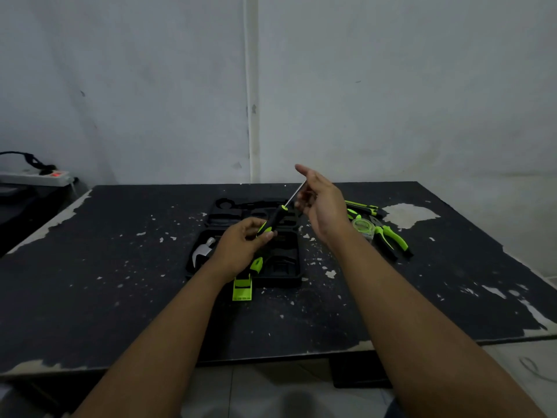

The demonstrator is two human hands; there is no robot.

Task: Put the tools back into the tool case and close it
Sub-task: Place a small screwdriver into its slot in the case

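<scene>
Left hand (241,245) clamped round the black-and-green handle of a screwdriver (272,218), fingers curled under the butt end, thumb on top. Shaft angled up and away toward the right hand (321,206), tip right at the fingers there. Right hand mostly open, index finger stretched out, the other fingers loosely bent near the metal shaft; honestly can't tell whether touching the shaft or just beside it, too blurry.

Directly under both hands: the black tool case (250,236), lying open and flat on the worktop (120,267). Moulded slots visible, most of them dark and hard to read. Hammer (203,250) seated in the case just left of the left wrist, silver claw head showing. Green-and-black handle poking out below the left hand, partly hidden by the wrist. Bright green plastic piece (242,289) at the near edge of the case, close to the left forearm; probably a latch, not sure.

Out past the right wrist, loose on the worktop: pliers (391,239) with green-and-black grips, a small round tape measure (363,226) touching or overlapping them, plus another green-black tool (361,206) a bit farther off, kind unclear.

Way off beyond the left arm: white power strip (34,178) with a red light, on a separate surface.
</scene>
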